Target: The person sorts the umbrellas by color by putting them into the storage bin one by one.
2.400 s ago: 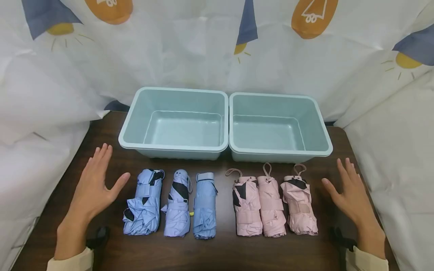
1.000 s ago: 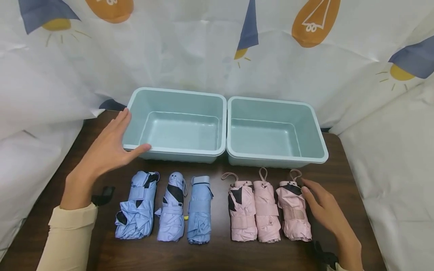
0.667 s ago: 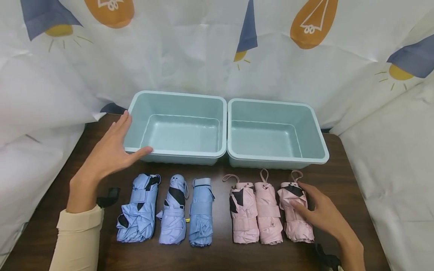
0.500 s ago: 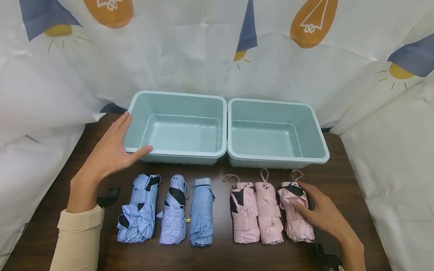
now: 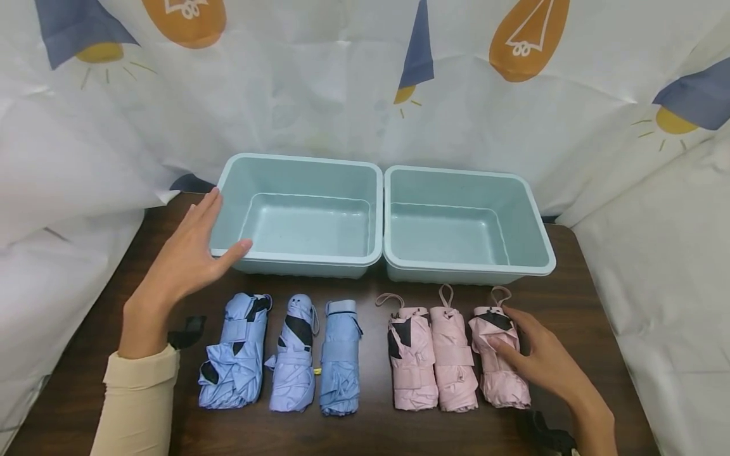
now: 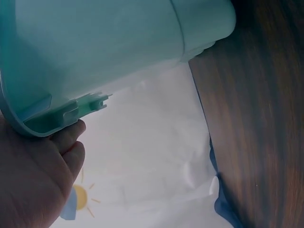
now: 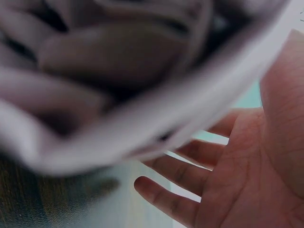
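Observation:
My left hand (image 5: 188, 250) is at the left end of the left pale teal bin (image 5: 308, 258). Its fingers lie straight along the end rim, and the thumb is spread out at the front corner. From the left wrist, the fingers (image 6: 71, 147) show at the outside of the bin wall (image 6: 104, 38). On the other side, my right hand (image 5: 544, 358) reaches around the rightmost folded pink umbrella (image 5: 499, 364). The thumb overlaps that umbrella while the other fingers extend along its right side. Those fingers (image 7: 166, 202) look straight in the right wrist view, partly hidden by the umbrella's blurred fabric (image 7: 118, 71).
Two more pink umbrellas (image 5: 413, 361) lie just left of that one. Three folded blue umbrellas (image 5: 339, 361) lie farther left on the dark wooden table (image 5: 376, 430). A second teal bin (image 5: 470, 263) stands beside the first. Behind them hangs a white patterned curtain (image 5: 342, 95).
My left hand has moved forward and right to the bin. My right hand has come left to the rightmost pink umbrella. Both have hardly shifted during the last half second.

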Demonstrator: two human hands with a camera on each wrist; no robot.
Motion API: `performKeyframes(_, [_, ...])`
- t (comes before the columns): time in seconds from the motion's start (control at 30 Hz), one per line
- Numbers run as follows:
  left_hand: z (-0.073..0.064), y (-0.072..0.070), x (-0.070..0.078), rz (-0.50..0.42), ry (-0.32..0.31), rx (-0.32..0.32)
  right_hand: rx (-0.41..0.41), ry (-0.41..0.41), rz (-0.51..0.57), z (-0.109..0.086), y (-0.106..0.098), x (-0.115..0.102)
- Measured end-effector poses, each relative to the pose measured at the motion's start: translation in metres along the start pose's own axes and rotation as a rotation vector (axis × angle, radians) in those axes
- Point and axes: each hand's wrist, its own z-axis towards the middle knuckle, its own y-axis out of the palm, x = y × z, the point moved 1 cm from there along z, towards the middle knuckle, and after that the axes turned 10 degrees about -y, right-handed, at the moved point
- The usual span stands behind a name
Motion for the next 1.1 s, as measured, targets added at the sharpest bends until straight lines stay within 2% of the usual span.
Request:
performKeyframes(0.23, [-0.002, -0.004, 0.002, 0.0, 0.004, -0.006, -0.009, -0.004, 0.007, 0.001, 0.001, -0.001])
performKeyframes(0.43, [-0.003, -0.008, 0.003, 0.007, -0.01, -0.004, -0.083, 0.033, 0.027, -0.001, 0.003, -0.005])
performKeyframes(0.6, [-0.003, -0.004, 0.004, -0.006, -0.013, -0.009, -0.151, 0.133, -0.026, -0.006, 0.0, -0.013])
performKeyframes(0.93, [0.0, -0.003, 0.004, -0.006, -0.014, -0.025, -0.191, 0.319, -0.067, -0.003, 0.008, -0.027])
performKeyframes(1.1, [-0.001, -0.003, 0.004, -0.018, -0.012, -0.027, -0.191, 0.355, -0.085, -0.006, 0.012, -0.029])
